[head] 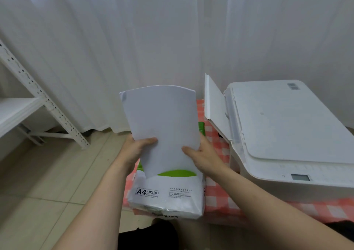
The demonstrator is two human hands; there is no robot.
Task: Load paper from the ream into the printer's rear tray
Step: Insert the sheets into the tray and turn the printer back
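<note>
left hand and right hand each grip a lower side edge of the thin white sheaf of a4 paper, thumbs on its face. the sheaf stands lifted above the opened white-and-green wrapped ream on the pink checked tablecloth. withdrawal appears done. remaining: seat the sheaf in the raised white rear tray of the white plastic printer.

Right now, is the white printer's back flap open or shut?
Open: the flat white rear tray flap stands raised off the boxy white plastic printer.

white curtain — metal shelf, checked cloth
</note>
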